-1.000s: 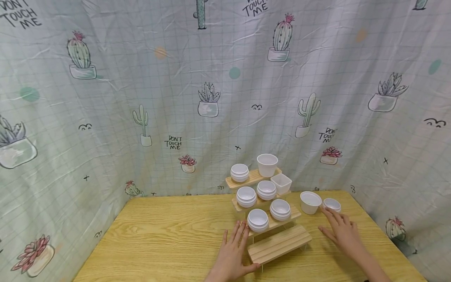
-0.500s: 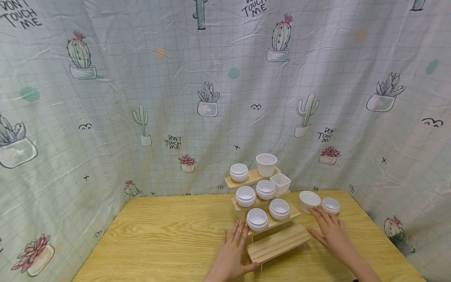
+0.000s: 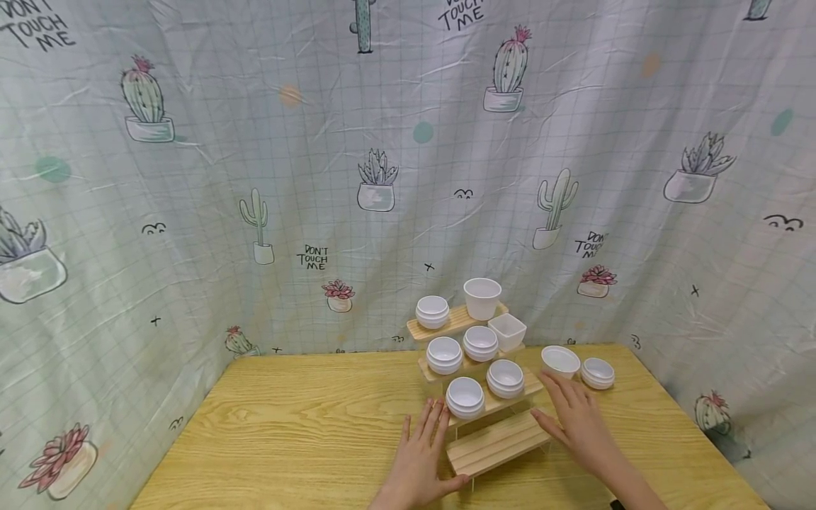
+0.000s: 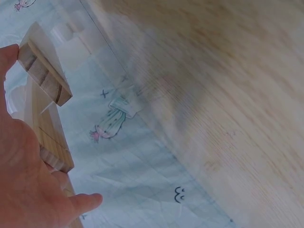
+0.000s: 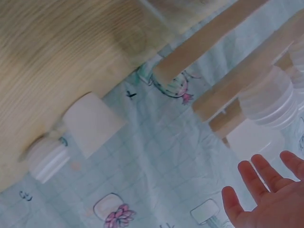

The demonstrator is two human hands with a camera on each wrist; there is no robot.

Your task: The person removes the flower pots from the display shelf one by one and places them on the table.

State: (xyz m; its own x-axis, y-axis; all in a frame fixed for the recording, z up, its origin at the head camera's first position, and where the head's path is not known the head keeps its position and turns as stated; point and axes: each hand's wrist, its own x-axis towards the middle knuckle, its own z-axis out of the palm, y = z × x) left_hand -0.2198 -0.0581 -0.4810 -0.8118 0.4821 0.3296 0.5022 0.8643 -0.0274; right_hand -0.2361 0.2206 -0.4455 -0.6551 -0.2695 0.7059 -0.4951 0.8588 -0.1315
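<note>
A tiered wooden display stand (image 3: pixel 497 445) with clear supports holds several small white pots. My left hand (image 3: pixel 419 453) lies along its left end with fingers extended, the thumb touching the lowest shelf; in the left wrist view the hand (image 4: pixel 33 185) shows beside the shelf ends. My right hand (image 3: pixel 576 428), fingers spread, is at the stand's right end, and I cannot tell whether it touches. In the right wrist view that hand (image 5: pixel 273 202) holds nothing. Two round pots (image 3: pixel 465 398) are on the second-lowest shelf. The lowest shelf bears no pot.
A tall white cup (image 3: pixel 561 360) and a small round pot (image 3: pixel 598 373) stand on the wooden table (image 3: pixel 299 425) right of the stand. A square pot (image 3: pixel 508 331) and another tall cup (image 3: pixel 482 298) are on the upper shelves. A cactus-print curtain (image 3: pixel 210 283) surrounds the table.
My right hand has moved left, away from the small round pot and past the tall cup, to the stand's right end. The left hand has stayed in place.
</note>
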